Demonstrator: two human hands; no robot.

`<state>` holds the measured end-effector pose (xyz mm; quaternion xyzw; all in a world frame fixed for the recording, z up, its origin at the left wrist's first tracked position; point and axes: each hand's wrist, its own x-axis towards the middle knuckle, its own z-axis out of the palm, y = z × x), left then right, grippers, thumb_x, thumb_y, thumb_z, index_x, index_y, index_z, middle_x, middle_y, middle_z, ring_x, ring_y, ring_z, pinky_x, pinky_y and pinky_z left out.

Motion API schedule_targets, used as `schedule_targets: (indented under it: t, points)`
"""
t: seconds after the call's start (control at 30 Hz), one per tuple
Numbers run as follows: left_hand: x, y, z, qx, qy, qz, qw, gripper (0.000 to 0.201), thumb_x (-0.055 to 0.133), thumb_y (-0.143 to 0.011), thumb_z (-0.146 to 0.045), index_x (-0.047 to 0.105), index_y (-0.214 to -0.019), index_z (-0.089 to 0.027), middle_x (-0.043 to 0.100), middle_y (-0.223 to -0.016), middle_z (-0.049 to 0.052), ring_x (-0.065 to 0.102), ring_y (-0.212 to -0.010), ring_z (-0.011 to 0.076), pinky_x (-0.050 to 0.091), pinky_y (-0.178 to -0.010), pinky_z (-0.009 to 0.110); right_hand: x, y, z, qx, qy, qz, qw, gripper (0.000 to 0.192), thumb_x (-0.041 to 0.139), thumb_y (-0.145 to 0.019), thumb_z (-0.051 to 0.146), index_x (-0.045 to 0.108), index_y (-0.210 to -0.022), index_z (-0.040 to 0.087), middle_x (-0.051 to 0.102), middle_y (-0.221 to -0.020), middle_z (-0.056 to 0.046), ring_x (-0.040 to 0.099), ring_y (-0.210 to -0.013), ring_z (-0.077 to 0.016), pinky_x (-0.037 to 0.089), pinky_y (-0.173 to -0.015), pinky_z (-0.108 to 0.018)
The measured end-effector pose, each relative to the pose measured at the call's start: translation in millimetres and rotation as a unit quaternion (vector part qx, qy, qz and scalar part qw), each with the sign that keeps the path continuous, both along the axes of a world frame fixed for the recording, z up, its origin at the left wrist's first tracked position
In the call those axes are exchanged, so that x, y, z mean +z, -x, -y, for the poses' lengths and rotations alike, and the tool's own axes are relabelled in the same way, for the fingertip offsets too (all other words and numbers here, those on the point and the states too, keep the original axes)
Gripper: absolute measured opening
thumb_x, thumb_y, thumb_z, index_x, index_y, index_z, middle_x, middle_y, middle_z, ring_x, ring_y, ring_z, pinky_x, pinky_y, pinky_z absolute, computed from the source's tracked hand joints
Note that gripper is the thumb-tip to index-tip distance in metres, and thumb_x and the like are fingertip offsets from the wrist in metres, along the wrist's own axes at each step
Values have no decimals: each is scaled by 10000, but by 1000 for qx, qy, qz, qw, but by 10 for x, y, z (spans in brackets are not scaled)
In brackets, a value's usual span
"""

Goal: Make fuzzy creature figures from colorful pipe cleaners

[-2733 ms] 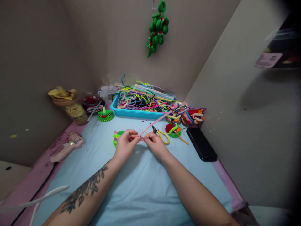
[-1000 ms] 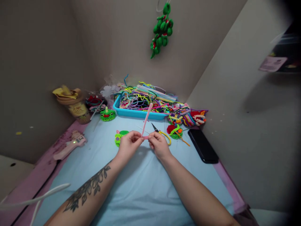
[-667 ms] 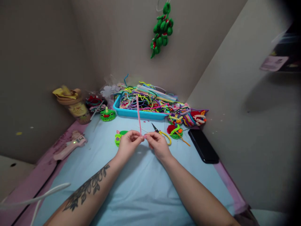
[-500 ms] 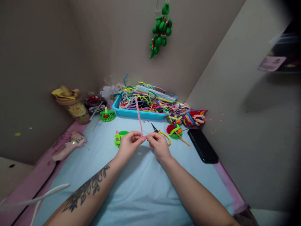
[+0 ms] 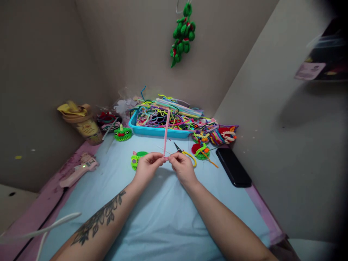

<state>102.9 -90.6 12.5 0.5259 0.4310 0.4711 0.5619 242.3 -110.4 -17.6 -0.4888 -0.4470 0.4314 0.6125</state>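
Between my two hands is a pink pipe cleaner (image 5: 166, 134), its long part standing up and its lower end bent sideways. My left hand (image 5: 149, 165) pinches it near the bend. The short end is pinched by the fingertips of my right hand (image 5: 182, 166), close beside the left. A green pipe-cleaner figure (image 5: 135, 160) lies just behind my left hand, partly hidden by it. Scissors with yellow handles (image 5: 193, 159) rest on the cloth behind my right hand.
A blue tray (image 5: 160, 131) heaped with coloured pipe cleaners stands at the back. To the left are a pink glue gun (image 5: 81, 170), a green frog-like piece (image 5: 123, 134) and a cup (image 5: 85, 127). A black phone (image 5: 233, 167) and a red-green piece (image 5: 200, 151) lie at right.
The upright part of the pink pipe cleaner has swung from leaning left to leaning slightly right. Both hands keep their pinch in nearly the same place. The view has shifted slightly.
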Motion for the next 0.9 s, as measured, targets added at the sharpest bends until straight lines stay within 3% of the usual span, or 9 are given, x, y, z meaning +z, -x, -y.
schedule_targets:
  t: [0.27,0.47,0.6,0.73,0.8,0.9]
  points:
    - [23,39,-2,5,-21,-46,999,132,711,-655,-293,706,-738,-190,720,-719,30,664,-700,190,519,-681,304,87,-56,23,-2,-37,134,990,164,616,-756,305,632,-656,176,607,-654,-4,524,-611,-123,410,-583,-244]
    - [-23,95,-25,-49,-83,-131,987,140,668,-698,-296,725,-757,-183,729,-739,37,661,-703,187,504,-653,275,85,-128,-1,38,-38,176,983,141,642,-740,285,658,-657,172,636,-659,-19,558,-621,-133,426,-584,-242]
    - [-48,108,-35,-67,-129,-178,973,155,627,-735,-278,724,-793,-172,728,-759,36,650,-699,163,485,-645,245,78,-145,-17,61,-19,152,986,152,669,-723,314,667,-664,174,673,-706,-42,598,-671,-157,457,-622,-259]
    - [-25,91,-31,-73,-100,-181,976,155,602,-735,-263,697,-777,-148,707,-720,36,627,-659,146,470,-614,229,72,-111,-21,87,-2,67,994,206,689,-703,374,661,-772,182,667,-719,-31,600,-676,-163,468,-629,-272]
    - [-11,76,-25,-81,-82,-175,978,158,611,-719,-276,675,-755,-137,695,-702,39,614,-639,142,461,-598,228,66,-101,-25,94,3,21,995,259,697,-695,385,653,-853,184,646,-702,-12,573,-627,-142,445,-581,-257]
    - [8,62,-20,-91,-56,-163,981,170,628,-694,-295,647,-725,-129,675,-669,37,590,-598,130,440,-566,222,48,-112,-39,100,13,-10,995,238,700,-695,383,639,-786,171,575,-601,19,459,-494,-92,342,-466,-222]
